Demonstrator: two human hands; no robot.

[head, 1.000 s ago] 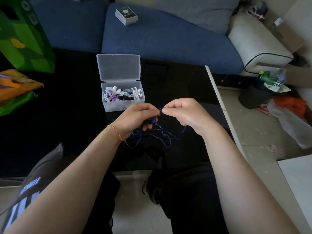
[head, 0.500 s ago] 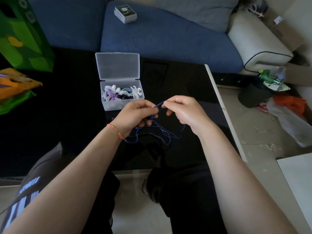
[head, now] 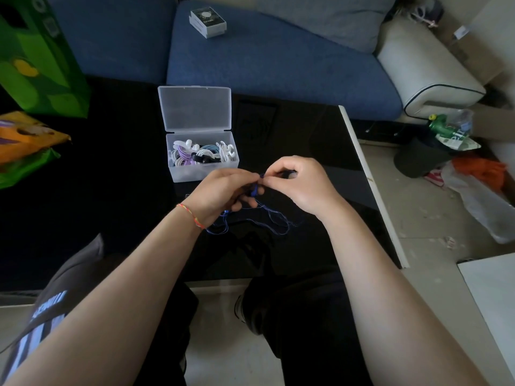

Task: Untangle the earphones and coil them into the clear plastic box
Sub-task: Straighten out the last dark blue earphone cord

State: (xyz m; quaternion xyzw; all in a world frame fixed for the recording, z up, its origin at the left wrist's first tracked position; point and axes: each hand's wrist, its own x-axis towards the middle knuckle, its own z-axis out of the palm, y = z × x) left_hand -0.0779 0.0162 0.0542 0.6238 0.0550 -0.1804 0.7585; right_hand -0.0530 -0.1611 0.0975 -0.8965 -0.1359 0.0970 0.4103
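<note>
Both hands pinching the blue earphones above the black counter.

Left hand (head: 223, 190) and right hand (head: 299, 185) are meeting fingertip to fingertip, each gripping the dark blue earphones (head: 252, 210) at a bunched point between them; the rest of the thin cable is hanging in tangled loops below the hands and lying on the counter (head: 320, 140). Left wrist is wearing a braided orange bracelet (head: 192, 217). Clear plastic box (head: 203, 160) is sitting just beyond the left hand, lid standing open, already holding coiled white, purple, blue and black earphones. Blue sofa (head: 264, 62) is running behind the counter.
</note>
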